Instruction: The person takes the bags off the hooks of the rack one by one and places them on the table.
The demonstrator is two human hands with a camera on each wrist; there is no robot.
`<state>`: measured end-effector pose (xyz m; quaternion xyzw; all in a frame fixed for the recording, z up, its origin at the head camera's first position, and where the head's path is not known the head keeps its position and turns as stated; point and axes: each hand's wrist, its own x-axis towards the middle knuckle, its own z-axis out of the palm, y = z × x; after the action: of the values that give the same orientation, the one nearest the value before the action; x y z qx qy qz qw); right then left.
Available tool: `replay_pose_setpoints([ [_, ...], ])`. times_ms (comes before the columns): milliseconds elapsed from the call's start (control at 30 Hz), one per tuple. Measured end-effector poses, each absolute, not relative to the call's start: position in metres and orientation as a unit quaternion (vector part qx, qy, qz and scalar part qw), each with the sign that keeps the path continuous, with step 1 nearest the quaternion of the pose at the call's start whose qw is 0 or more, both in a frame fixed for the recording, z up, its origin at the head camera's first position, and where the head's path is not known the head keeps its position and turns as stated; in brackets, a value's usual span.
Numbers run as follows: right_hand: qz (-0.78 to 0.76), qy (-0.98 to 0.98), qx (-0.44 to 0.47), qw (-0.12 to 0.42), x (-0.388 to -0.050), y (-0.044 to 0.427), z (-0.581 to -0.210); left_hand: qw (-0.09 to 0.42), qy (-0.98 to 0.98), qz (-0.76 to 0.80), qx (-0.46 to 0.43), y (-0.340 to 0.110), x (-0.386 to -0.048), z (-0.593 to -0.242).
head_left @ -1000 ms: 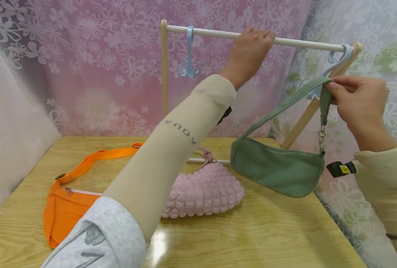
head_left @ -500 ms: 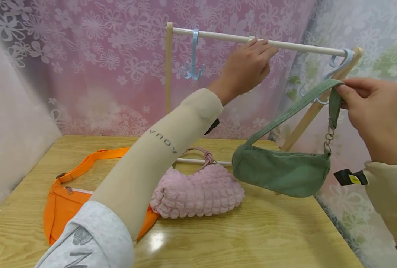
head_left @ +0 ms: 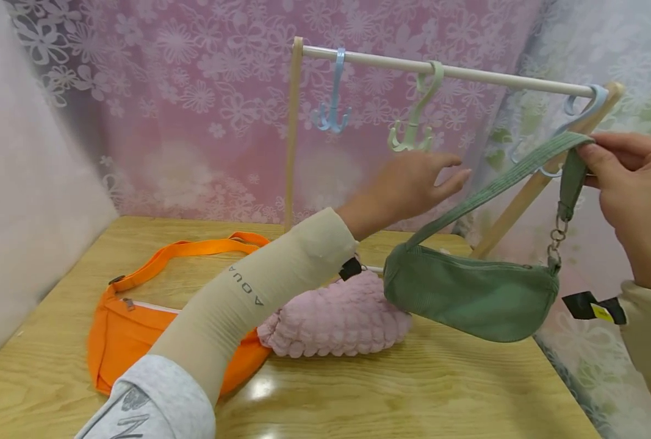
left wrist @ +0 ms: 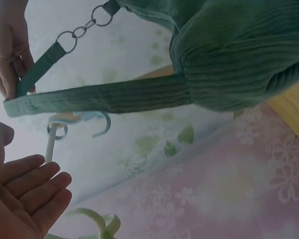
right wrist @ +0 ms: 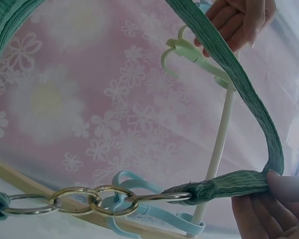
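My right hand point(head_left: 640, 201) pinches the strap of a green corduroy shoulder bag point(head_left: 473, 292), which hangs in the air above the table. Metal rings point(right wrist: 92, 200) join one strap end to the bag. My left hand point(head_left: 404, 186) is below the rail, its fingers loosely extended with nothing in them; in the left wrist view, its palm point(left wrist: 20, 199) shows near the strap point(left wrist: 104, 98). Just above that hand, a pale green multi-hook hanger point(head_left: 413, 125) hangs on the white rail point(head_left: 501, 76). A blue hanger point(head_left: 594, 110) at the rail's right end is partly behind the strap.
Another blue hook hanger point(head_left: 333, 97) hangs near the rail's left post point(head_left: 293, 134). An orange bag point(head_left: 133, 341) and a pink puffy bag point(head_left: 336, 317) lie on the wooden table point(head_left: 391, 396), partly hidden by my left arm. Floral curtains stand behind.
My left hand has come down off the rail, uncovering the green hanger. My right hand still pinches the green bag's strap, and the view has shifted slightly left.
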<state>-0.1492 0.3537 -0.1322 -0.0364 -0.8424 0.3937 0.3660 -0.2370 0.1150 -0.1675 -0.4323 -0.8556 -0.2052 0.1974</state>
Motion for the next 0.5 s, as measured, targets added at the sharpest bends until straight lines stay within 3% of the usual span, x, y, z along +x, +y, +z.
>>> replay_pose_setpoints([
  [333, 0.430, -0.789, 0.015, 0.439, -0.150, 0.352, -0.139, 0.259, -0.836, -0.171, -0.453, 0.124, -0.202, -0.198],
  [500, 0.414, -0.793, 0.060, 0.442, -0.151, 0.364, -0.142, 0.255, -0.835, -0.166, -0.459, 0.127, -0.191, -0.204],
])
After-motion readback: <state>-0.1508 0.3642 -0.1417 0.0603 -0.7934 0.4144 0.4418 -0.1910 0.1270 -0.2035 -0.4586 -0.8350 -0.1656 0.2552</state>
